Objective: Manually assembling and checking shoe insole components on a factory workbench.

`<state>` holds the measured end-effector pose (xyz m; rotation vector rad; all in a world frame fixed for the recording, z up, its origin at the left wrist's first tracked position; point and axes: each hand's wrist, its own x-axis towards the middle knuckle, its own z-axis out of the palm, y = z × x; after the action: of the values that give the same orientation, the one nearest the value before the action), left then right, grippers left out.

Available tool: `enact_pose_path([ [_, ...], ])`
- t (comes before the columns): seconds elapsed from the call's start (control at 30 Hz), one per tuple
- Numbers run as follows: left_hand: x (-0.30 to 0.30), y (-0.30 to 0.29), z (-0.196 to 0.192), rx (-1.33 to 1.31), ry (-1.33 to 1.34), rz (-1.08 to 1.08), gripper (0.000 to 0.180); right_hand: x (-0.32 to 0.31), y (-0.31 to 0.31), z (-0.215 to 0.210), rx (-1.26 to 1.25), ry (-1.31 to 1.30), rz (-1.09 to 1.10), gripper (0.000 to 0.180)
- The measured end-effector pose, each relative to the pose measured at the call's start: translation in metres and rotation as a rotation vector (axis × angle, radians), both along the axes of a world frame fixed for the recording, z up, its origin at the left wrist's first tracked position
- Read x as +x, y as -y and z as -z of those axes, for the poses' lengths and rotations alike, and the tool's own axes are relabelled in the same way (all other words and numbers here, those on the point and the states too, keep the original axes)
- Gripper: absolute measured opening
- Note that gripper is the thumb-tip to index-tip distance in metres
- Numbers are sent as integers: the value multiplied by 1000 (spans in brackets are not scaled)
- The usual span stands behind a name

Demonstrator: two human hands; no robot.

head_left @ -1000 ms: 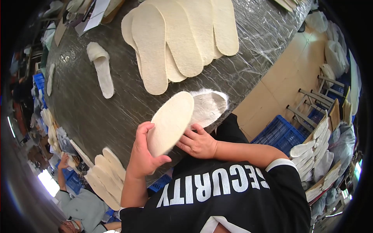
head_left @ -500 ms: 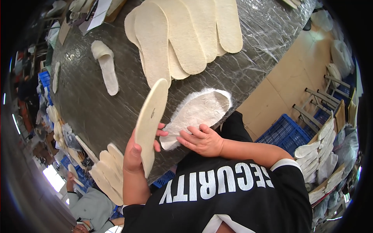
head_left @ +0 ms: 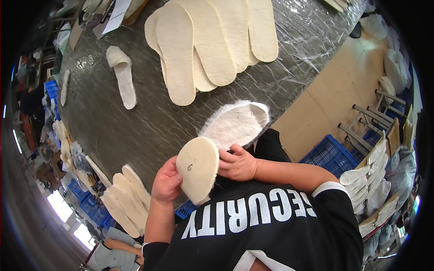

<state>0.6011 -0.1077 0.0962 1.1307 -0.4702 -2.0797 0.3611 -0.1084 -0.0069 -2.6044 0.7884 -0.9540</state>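
My left hand (head_left: pixel 168 180) grips a cream felt insole (head_left: pixel 198 169) by its left edge, thumb on the near face. This insole is tilted up and strongly foreshortened, with a small dark mark on its face. My right hand (head_left: pixel 238 165) is beside its right edge, fingers apart and bent, their tips partly hidden at that edge. Behind the insole lies a white fleece-edged insole piece (head_left: pixel 237 124), smooth side up on the table; its near end is hidden by the felt insole and my right fingers.
Several overlapping felt insoles (head_left: pixel 176 54) lie at the table's far side. A fleece piece, partly folded (head_left: pixel 124 81), is at left. More insoles (head_left: pixel 124 198) stand at lower left, near another person's arm (head_left: pixel 122 245). Blue crates (head_left: pixel 330 153) and a metal-legged stool (head_left: pixel 366 117) are right.
The felt insole has swung from upright and edge-on to facing me, lower and further right, with my left hand. It now covers the fleece-edged piece's near end. My right hand has barely moved.
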Motion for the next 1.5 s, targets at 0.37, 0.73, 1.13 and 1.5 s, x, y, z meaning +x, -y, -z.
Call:
enact_pose_path([
  [0.37,-48,7,-13,-444,567,700,73,-47,-3,-38,976,636,-75,42],
  [0.73,-104,22,-54,-335,1115,1011,89,-61,7,-66,1315,712,-12,29],
  [1.13,-97,57,-57,-869,1405,699,65,-118,58,-44,1201,387,449,31],
  [1.5,-98,60,-23,-959,1274,786,65,-119,54,-28,1639,567,378,36],
])
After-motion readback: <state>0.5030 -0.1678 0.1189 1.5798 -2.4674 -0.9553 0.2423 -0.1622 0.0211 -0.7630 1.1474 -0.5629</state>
